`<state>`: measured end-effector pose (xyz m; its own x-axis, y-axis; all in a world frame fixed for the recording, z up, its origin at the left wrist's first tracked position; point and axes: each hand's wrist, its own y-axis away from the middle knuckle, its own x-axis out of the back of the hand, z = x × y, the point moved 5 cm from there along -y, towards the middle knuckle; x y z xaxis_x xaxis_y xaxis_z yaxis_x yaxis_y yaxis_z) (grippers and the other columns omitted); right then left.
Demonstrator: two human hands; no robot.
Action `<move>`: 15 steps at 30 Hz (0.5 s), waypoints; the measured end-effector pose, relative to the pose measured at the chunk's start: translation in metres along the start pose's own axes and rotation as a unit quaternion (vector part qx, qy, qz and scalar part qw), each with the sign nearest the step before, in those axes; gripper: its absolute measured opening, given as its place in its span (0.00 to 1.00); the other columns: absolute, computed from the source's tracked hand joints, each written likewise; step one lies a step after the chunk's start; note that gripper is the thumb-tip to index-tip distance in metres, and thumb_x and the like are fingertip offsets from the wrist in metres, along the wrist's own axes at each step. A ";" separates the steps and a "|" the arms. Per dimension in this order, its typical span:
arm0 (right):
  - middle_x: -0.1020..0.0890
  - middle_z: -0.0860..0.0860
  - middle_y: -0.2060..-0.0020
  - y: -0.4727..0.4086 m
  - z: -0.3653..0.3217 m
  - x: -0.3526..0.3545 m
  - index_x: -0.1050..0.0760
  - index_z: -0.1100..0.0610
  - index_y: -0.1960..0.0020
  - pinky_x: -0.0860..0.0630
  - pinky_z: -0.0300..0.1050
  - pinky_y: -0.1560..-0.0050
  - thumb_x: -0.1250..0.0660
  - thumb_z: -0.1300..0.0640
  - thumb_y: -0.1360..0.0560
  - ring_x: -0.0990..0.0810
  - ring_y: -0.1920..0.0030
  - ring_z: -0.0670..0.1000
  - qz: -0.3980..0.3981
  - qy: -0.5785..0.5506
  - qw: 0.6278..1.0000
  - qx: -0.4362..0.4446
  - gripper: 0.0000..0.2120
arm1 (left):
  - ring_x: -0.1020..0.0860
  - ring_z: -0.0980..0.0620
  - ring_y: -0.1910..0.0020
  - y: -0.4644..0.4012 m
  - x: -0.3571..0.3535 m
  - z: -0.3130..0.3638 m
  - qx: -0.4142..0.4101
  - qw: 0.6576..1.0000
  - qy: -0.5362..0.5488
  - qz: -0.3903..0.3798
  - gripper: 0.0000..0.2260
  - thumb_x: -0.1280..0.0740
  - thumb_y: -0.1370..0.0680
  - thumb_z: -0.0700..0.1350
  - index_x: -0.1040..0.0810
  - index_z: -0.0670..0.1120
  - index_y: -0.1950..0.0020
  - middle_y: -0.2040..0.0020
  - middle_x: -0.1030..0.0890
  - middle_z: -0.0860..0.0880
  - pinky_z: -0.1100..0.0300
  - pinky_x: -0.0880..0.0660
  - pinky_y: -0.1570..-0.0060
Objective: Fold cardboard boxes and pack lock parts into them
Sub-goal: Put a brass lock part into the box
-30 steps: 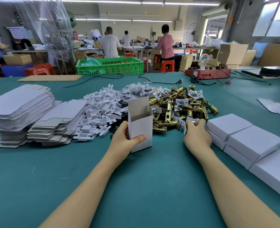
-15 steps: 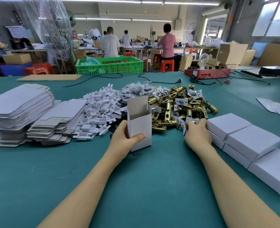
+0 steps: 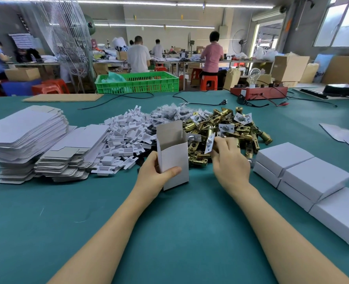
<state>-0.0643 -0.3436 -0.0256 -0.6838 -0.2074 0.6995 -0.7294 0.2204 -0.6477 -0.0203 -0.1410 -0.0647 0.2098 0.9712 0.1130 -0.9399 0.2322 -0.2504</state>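
A workshop with other workers at far benches frames a wide green table [image 3: 169, 232]. In the head view, the left hand [image 3: 153, 177] grips an erected white box [image 3: 172, 156] standing upright on the table near the middle, top flap raised and mouth open, thumb across its front. Just right of it, the right hand [image 3: 229, 160] reaches into the near edge of a pile of brass lock parts [image 3: 226, 130], fingers curled round a small bagged piece; the exact hold is blurred. The two hands are apart, the box between them. Left of the box lie white plastic inserts [image 3: 126, 138] and stacks of flat box blanks [image 3: 26, 136]; closed finished boxes [image 3: 304, 173] sit at the right.

The parts are tangled, so lifting one may drag others off the pile. The light box could also tip or crush if a heavy latch drops in while the left hand's grip is loose.
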 end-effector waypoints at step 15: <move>0.22 0.51 0.50 0.002 0.038 -0.018 0.26 0.52 0.44 0.33 0.48 0.53 0.33 0.42 0.28 0.31 0.44 0.57 -0.234 0.077 0.966 -0.077 0.18 | 0.20 0.57 0.47 0.000 -0.003 0.000 0.012 0.999 0.030 -0.043 0.21 0.23 0.29 0.37 0.24 0.48 0.39 0.45 0.18 0.51 0.68 0.24 0.54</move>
<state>-0.0543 -0.3760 -0.0510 -0.2608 -0.1763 0.9492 -0.9381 0.2783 -0.2061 -0.0203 -0.1435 -0.0653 0.3055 0.9491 0.0760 -0.9234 0.3148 -0.2194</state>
